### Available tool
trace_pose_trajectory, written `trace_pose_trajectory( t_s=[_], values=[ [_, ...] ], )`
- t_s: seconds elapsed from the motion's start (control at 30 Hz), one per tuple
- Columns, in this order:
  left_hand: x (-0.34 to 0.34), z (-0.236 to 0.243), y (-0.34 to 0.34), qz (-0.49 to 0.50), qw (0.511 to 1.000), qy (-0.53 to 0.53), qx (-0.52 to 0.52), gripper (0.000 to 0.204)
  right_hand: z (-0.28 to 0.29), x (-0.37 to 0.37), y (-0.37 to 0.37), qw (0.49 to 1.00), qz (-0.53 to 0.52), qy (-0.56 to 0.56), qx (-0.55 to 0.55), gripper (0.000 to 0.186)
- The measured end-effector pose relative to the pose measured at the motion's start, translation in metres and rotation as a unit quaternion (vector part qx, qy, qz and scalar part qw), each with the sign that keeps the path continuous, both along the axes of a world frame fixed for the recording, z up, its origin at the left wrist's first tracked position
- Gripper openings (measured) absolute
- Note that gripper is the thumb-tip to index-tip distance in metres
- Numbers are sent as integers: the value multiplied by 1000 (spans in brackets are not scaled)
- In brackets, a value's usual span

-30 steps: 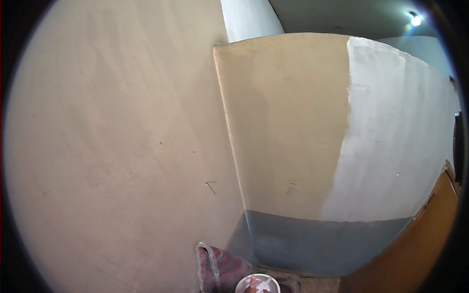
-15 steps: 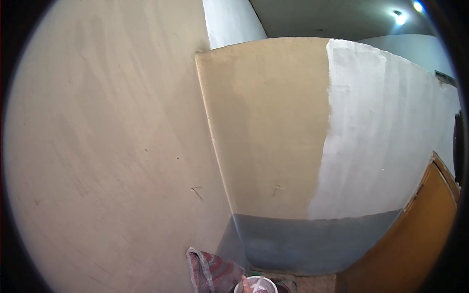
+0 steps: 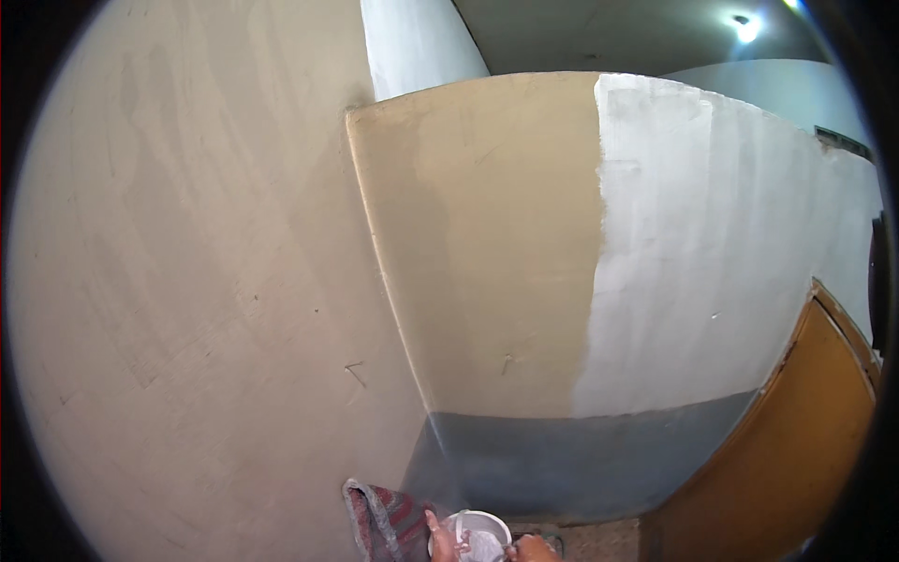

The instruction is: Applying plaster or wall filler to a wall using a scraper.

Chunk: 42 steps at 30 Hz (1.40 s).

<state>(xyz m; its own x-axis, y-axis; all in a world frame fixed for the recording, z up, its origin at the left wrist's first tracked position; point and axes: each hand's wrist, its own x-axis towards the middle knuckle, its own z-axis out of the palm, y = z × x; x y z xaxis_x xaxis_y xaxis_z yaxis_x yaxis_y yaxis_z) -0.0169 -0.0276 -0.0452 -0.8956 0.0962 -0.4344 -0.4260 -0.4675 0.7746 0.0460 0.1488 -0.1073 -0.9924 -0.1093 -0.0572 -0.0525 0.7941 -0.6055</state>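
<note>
Left hand (image 3: pixel 440 539) is being held at the left side of a white bucket (image 3: pixel 494 522) at the bottom centre of the frame, one digit being raised by the rim; whether the rim is being gripped cannot be told. Just beside the bucket's right side, the right hand (image 3: pixel 535 549) is being cut off by the lower edge, its grip likewise being hidden. Patterned fabric (image 3: pixel 384 520) is being seen left of the left hand.

Left hand (image 3: pixel 440 540), right hand (image 3: pixel 536 549): cut off at lower edge, grips unreadable. Bucket (image 3: pixel 492 517) between them loses its base; striped cloth (image 3: pixel 389 526) left of both cropped too.
</note>
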Motion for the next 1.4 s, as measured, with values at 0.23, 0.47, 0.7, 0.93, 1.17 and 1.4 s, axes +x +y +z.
trace_pose_trajectory(
  t_s=[0.23, 0.47, 0.7, 0.93, 1.17, 1.4],
  values=[
    [-16, 23, 23, 51, 995, -4, 89, 99, 57, -1, 50, 977, -114, -88, -157, 46],
    [-30, 66, 36, 89, 990, 9, 110, 94, 96, 5, 67, 946, -229, -51, -224, 36],
    [-34, 64, 19, 135, 975, -2, 175, 91, 246, -73, 119, 894, -239, 159, -344, 30],
    [-23, 6, 3, 101, 979, -9, 175, 80, 434, -156, 156, 780, -238, 425, -393, 30],
    [8, -47, -26, 158, 979, -44, 122, 80, 522, -201, 161, 732, -199, 514, -399, 30],
    [23, -107, -54, 181, 978, -54, 92, 81, 485, -214, 173, 758, -169, 423, -466, 29]
  ],
)
